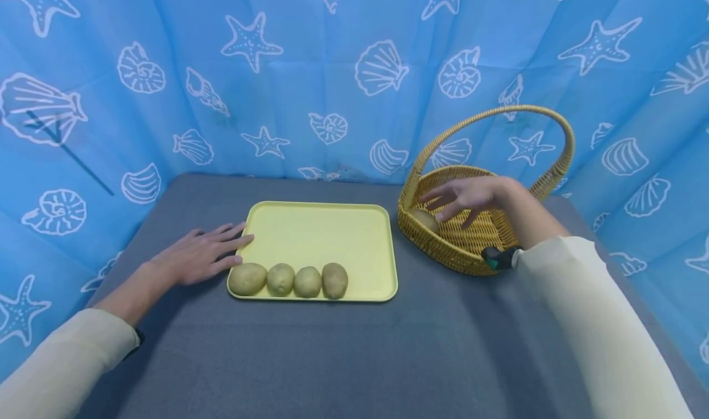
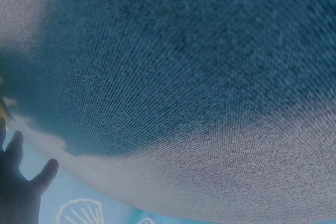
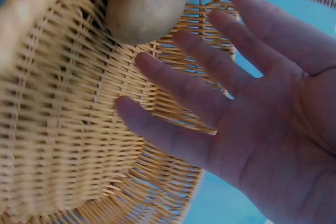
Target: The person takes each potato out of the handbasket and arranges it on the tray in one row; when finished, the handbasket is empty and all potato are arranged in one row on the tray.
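Observation:
Over the wicker basket (image 1: 476, 240) my right hand (image 1: 465, 196) hovers with its fingers spread, holding nothing. One potato (image 3: 147, 6) lies inside the basket, just beyond the fingertips in the right wrist view. My left hand (image 1: 202, 254) rests with straight fingers at the left edge of the yellow tray (image 1: 321, 234). Along the tray's near side several potatoes stand in a row: a larger potato (image 1: 248, 279) at the left, two rounder ones in the middle, and a browner potato (image 1: 335, 280) at the right. In the left wrist view the left hand (image 2: 21, 182) shows only as a dark shape.
A dark grey cloth (image 1: 354, 357) covers the table. The basket's tall arched handle (image 1: 498, 110) rises over its opening, close to the right forearm. A blue curtain (image 1: 332, 87) with white shells and starfish hangs behind the table and along its sides.

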`<state>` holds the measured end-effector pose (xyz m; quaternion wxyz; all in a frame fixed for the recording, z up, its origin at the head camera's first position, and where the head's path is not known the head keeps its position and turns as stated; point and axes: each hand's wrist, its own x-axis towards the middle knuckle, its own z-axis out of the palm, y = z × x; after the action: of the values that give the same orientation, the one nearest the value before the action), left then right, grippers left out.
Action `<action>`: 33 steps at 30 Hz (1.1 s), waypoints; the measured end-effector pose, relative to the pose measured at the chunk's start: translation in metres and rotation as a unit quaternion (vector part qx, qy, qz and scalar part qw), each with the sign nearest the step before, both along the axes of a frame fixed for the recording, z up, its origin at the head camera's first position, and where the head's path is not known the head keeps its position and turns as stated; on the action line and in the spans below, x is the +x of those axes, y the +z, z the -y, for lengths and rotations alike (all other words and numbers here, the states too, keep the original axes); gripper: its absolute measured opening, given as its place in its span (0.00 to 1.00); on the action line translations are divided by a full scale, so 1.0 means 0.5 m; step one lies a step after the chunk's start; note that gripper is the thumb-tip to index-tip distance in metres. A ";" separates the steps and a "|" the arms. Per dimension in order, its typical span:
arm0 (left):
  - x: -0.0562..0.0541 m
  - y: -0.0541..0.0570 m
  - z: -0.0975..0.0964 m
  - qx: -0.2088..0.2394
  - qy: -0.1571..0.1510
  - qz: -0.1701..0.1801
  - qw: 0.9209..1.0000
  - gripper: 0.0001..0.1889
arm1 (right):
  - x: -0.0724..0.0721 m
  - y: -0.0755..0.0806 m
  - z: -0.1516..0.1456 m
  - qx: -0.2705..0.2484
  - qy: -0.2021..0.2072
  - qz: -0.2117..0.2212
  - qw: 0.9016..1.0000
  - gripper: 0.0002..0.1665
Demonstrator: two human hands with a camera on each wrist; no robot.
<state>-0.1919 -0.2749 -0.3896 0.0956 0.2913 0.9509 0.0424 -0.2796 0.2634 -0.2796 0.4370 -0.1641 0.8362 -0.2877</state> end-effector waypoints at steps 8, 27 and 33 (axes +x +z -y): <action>-0.002 0.001 0.001 0.000 -0.001 -0.002 1.000 0.30 | -0.022 -0.029 -0.017 -0.048 -0.076 0.101 0.991 0.41; -0.002 -0.001 -0.001 -0.004 0.002 0.004 1.000 0.31 | -0.029 -0.047 0.005 -0.016 -0.073 0.105 0.992 0.43; -0.003 -0.001 -0.001 -0.004 0.003 0.004 1.000 0.31 | -0.033 -0.056 0.011 -0.034 -0.080 0.093 0.992 0.42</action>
<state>-0.1932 -0.2741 -0.3902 0.1006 0.2881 0.9514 0.0403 -0.2962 0.2580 -0.3073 0.4823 -0.0836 0.7923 -0.3642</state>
